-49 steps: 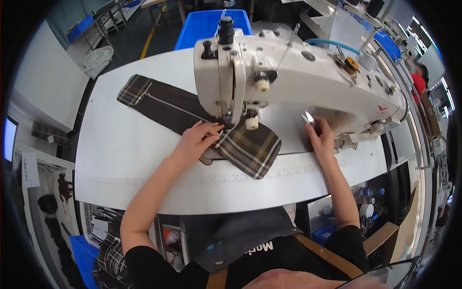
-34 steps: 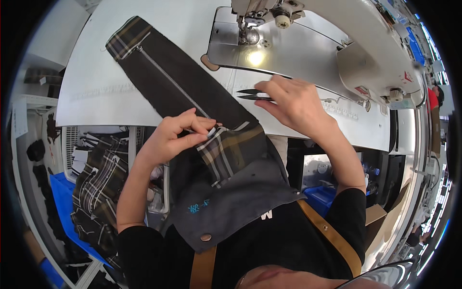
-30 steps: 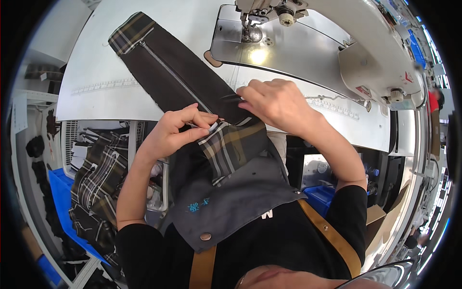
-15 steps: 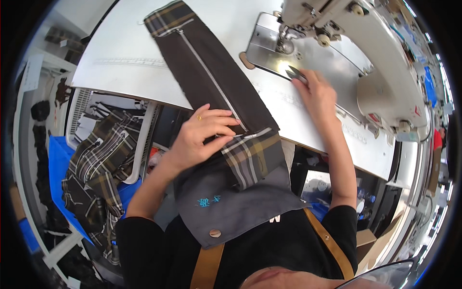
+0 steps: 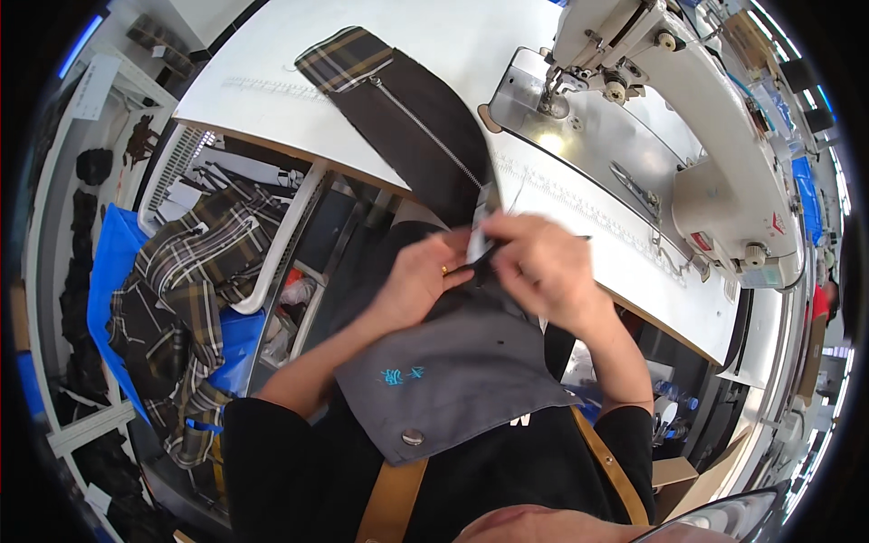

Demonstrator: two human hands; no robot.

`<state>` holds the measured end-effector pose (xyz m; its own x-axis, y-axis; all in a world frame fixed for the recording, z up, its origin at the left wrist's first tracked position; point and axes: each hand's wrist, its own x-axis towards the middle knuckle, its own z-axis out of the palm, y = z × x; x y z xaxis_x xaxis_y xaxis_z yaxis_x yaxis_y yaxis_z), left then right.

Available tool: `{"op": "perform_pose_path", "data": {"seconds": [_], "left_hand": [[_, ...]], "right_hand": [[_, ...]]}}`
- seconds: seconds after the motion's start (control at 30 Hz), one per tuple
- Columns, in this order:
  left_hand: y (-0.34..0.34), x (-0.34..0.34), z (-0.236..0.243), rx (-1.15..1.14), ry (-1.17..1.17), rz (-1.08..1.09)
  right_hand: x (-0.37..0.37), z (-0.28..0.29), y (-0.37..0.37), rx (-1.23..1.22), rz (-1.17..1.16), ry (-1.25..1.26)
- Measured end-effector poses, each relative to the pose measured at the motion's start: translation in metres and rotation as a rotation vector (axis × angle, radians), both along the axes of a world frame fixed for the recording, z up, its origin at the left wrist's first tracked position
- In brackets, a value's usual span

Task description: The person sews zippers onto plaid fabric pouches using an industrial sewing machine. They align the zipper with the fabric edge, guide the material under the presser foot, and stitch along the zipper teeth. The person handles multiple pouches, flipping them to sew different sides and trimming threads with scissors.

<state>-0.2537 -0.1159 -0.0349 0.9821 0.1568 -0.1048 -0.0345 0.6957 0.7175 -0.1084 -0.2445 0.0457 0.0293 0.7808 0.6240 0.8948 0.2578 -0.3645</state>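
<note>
A dark brown fabric panel (image 5: 425,136) with a silver zipper (image 5: 425,132) and a plaid end (image 5: 348,60) lies partly on the white table. Its near end is lifted off the edge and bunched between my hands, above my grey apron. My left hand (image 5: 418,282), a ring on one finger, is closed on that near end. Against it from the right, my right hand (image 5: 548,271) is curled and smeared by motion. A dark pointed tip of thread snips (image 5: 581,238) sticks out of it; the rest of the snips is hidden.
A sewing machine (image 5: 733,163) stands at the right, metal tools (image 5: 634,184) on its bed. Ruler markings (image 5: 561,185) run along the table. Left of me, a white basket (image 5: 294,244) and a blue bag (image 5: 113,299) hold plaid pieces.
My right hand has come from beside the machine bed, with the snips, to the panel's near end. My left hand has drawn that end off the table and lifted it.
</note>
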Motion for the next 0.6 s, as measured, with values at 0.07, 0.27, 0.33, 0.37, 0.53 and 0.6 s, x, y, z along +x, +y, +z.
{"op": "perform_pose_path", "data": {"seconds": [0.07, 0.27, 0.33, 0.37, 0.53, 0.6], "left_hand": [[0.007, 0.004, 0.019, -0.249, -0.022, -0.020], [0.030, 0.005, 0.030, 0.099, 0.165, 0.382], [0.042, 0.002, 0.021, 0.078, 0.173, 0.444], [0.046, 0.000, 0.020, 0.052, 0.131, 0.441], [0.050, -0.016, 0.029, 0.018, -0.009, 0.611], [0.055, -0.027, 0.033, -0.004, -0.046, 0.639]], "right_hand": [[-0.022, -0.007, -0.005, -0.060, 0.109, -0.188], [-0.064, -0.043, -0.008, -0.041, 0.227, -0.271], [-0.076, -0.047, -0.013, -0.034, 0.220, -0.255], [-0.078, -0.048, -0.017, -0.093, 0.202, -0.244], [-0.077, -0.061, -0.029, -0.238, 0.223, -0.134], [-0.074, -0.060, -0.030, -0.274, 0.271, -0.112]]}}
